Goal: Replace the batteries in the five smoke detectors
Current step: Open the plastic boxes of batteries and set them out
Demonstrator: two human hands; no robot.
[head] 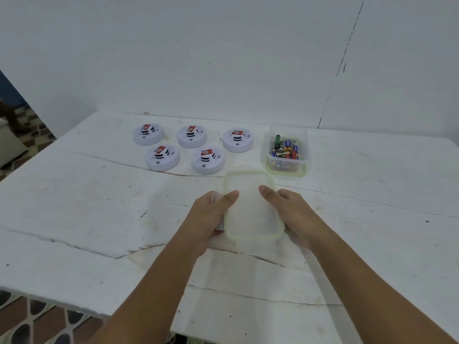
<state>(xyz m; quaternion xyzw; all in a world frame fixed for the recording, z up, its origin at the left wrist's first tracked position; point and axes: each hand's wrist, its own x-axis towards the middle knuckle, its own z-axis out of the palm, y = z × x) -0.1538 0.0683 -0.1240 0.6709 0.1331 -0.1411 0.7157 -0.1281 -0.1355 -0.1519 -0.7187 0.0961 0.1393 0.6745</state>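
Both hands, left (208, 217) and right (295, 214), grip the lid (250, 209) above the counter (74, 219); set down carelessly, it could knock the nearest of five smoke detectors (208, 158) beside the open battery box (285, 151)

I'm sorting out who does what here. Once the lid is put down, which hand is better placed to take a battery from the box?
Probably the right hand. The open battery box stands on that side of the lid, beyond it, while the left hand would have to cross over.
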